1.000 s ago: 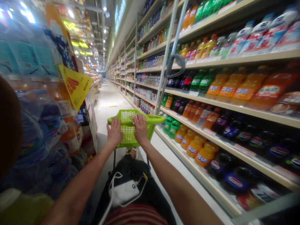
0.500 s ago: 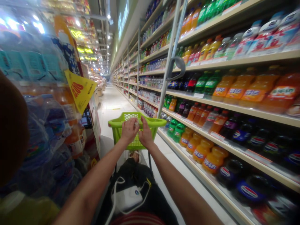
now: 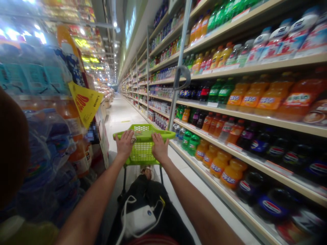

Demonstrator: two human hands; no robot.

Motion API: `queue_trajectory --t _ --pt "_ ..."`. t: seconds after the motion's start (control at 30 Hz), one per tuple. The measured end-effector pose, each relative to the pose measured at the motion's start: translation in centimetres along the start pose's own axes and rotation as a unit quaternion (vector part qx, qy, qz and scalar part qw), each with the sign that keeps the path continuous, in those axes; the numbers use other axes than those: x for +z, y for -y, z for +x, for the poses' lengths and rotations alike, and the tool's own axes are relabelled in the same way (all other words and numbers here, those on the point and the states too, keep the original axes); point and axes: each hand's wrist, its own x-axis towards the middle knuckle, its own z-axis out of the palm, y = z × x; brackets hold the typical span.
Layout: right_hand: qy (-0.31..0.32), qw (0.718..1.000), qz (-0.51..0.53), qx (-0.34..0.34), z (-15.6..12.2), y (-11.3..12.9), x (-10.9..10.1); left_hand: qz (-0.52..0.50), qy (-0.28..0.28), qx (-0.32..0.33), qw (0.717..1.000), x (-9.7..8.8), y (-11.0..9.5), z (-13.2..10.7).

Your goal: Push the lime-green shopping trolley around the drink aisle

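Your left grip (image 3: pixel 124 146) has slid left along the green handle (image 3: pixel 144 136) since half a second ago, so your two grips now sit apart. Far left are wrapped bottles (image 3: pixel 43 144), a bit blurry, then a yellow sign (image 3: pixel 87 103). Next comes your left grip, fingers bent over the handle, pinching a small pale wad (image 3: pixel 133 138) at its thumb side. That wad is too small to show a long side. Left is the nearer grip to it. The handle runs side to side along the green basket (image 3: pixel 141 150). Your right grip (image 3: pixel 159 148) lies on the handle, right of the wad; I can't tell if it squeezes. Far right stand orange bottles (image 3: pixel 270 100).
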Motion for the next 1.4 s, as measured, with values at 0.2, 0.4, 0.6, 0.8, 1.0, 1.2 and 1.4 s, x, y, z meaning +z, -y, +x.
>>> queue_trajectory --t 0.2,0.4,0.6,0.8,1.0,1.2,1.4 --pt "-0.038 0.999 0.014 -0.001 -0.4 0.7 0.6 -0.024 -0.015 0.03 0.999 0.1 -0.7 -0.5" --pt "-0.043 0.999 0.006 -0.014 -0.7 0.5 0.5 -0.013 0.007 0.098 0.995 0.5 -2.1 -1.0" --pt "-0.04 0.999 0.014 -0.013 -0.8 0.6 0.3 0.008 -0.022 0.014 1.0 -0.7 3.9 -1.4" --pt "-0.045 0.999 0.026 -0.006 -1.0 1.1 0.2 -0.009 -0.067 -0.046 0.997 -0.8 3.6 -1.1" --pt "-0.055 0.998 0.019 -0.011 -1.2 0.6 0.3 -0.016 -0.003 0.047 0.999 -0.3 1.9 -2.1" --pt "-0.055 0.998 0.021 -0.011 -1.3 0.5 0.4 0.005 -0.053 -0.024 0.998 -1.4 5.2 -1.9" --pt "-0.062 0.998 0.017 -0.01 -1.5 0.8 0.5 -0.02 -0.02 0.001 1.0 -0.6 1.7 -1.5"
